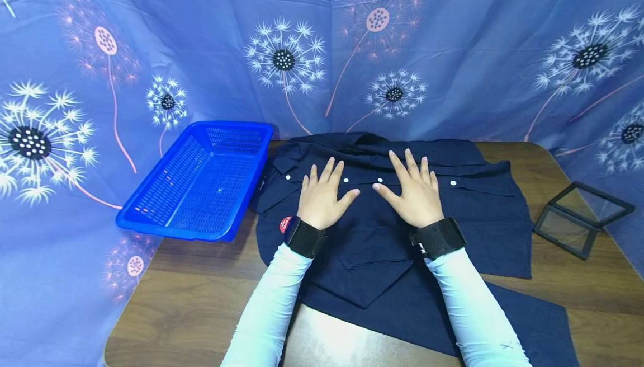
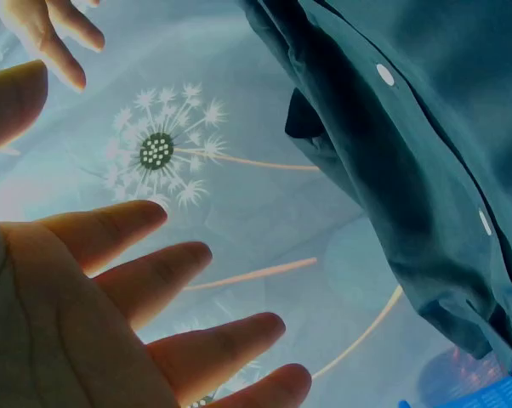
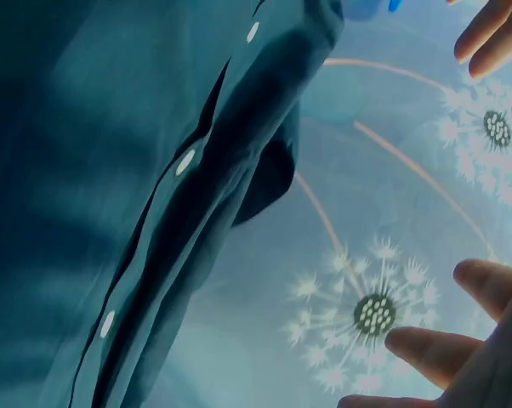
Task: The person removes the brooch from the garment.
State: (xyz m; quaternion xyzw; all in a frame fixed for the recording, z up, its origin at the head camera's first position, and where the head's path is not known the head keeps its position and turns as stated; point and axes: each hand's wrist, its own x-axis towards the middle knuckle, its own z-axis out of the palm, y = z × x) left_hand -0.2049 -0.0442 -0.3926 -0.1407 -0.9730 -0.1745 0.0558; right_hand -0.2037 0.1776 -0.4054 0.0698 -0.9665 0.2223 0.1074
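Navy shirt (image 1: 382, 227) spread across wooden table (image 1: 191, 294), collar away from the person, white snaps in a row near the top. Left hand (image 1: 322, 196) flat on the cloth, fingers straight and spread, holding nothing. Right hand (image 1: 415, 193) just beside it, likewise flat and splayed wide on the shirt, thumbs pointing at each other, close but apart. Black wrist straps, white sleeves. Blue basket (image 1: 201, 179) at the left table edge, touching the shirt's side. Dark frames (image 1: 578, 219) well off to the right. Dandelion-print curtain (image 1: 453, 48) behind.
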